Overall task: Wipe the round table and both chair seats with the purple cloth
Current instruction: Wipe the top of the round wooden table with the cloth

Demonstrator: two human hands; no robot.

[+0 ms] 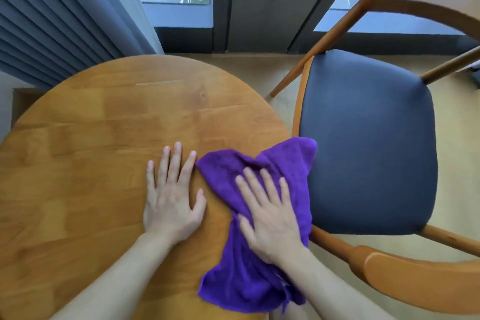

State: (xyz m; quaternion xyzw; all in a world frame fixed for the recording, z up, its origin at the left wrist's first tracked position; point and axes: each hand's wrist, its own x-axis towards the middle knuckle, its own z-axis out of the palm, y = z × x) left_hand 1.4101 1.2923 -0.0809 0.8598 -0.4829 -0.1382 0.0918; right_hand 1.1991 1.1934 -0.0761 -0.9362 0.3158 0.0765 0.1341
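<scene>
The round wooden table (104,117) fills the left and middle of the head view. A purple cloth (228,278) lies crumpled along the table's right edge, partly hanging over it. My right hand (270,218) presses flat on the cloth with fingers spread. My left hand (172,197) rests flat on the bare wood just left of the cloth, fingers apart, holding nothing. One wooden chair with a dark padded seat (368,143) stands right of the table. Only this one chair is in view.
The chair's curved wooden backrest (420,0) arcs around the right side, from top to bottom right. Grey curtains (65,13) hang at the back left. A floor-level window with a dark frame (259,8) runs behind the table. Pale floor shows between table and chair.
</scene>
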